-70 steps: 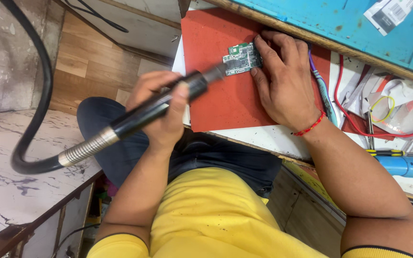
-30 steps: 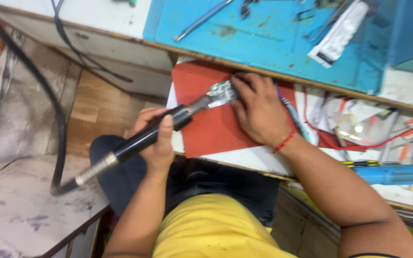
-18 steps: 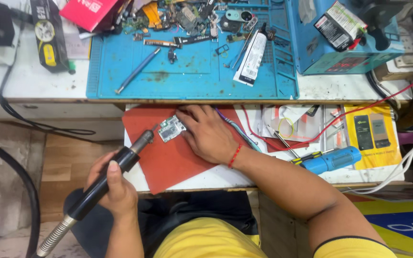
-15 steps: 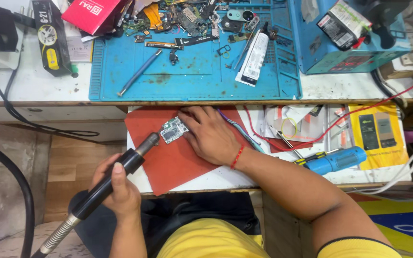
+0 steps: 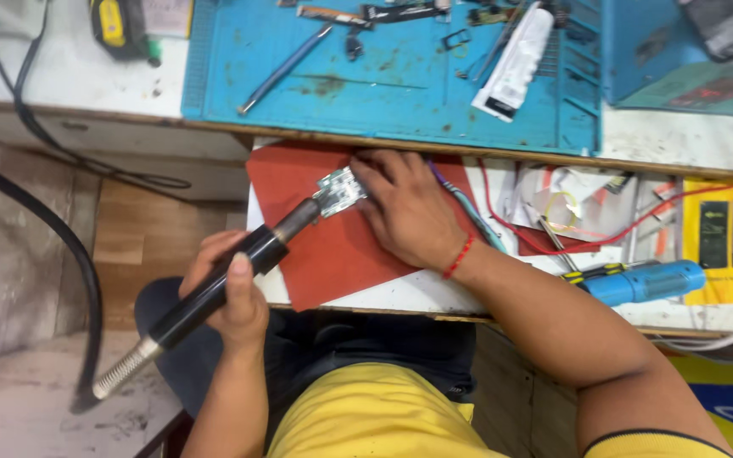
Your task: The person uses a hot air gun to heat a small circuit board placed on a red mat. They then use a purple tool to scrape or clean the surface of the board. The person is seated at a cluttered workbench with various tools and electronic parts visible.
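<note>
Left hand point(image 5: 229, 293) was closed around the black handle of a hot-air tool point(image 5: 214, 293), nozzle tip pointing at a small circuit board point(image 5: 338, 191). The board lay on a red mat point(image 5: 332, 254) at the front edge of the bench point(image 5: 680, 148). Right hand point(image 5: 409, 208) rested flat on the mat, fingers pressing the board's right side, not closed around it. Nozzle appeared to touch the board; contact unclear from this angle. A blue mat point(image 5: 400, 85) with tools lay behind; a blue screwdriver point(image 5: 638, 282) lay to the right.
</note>
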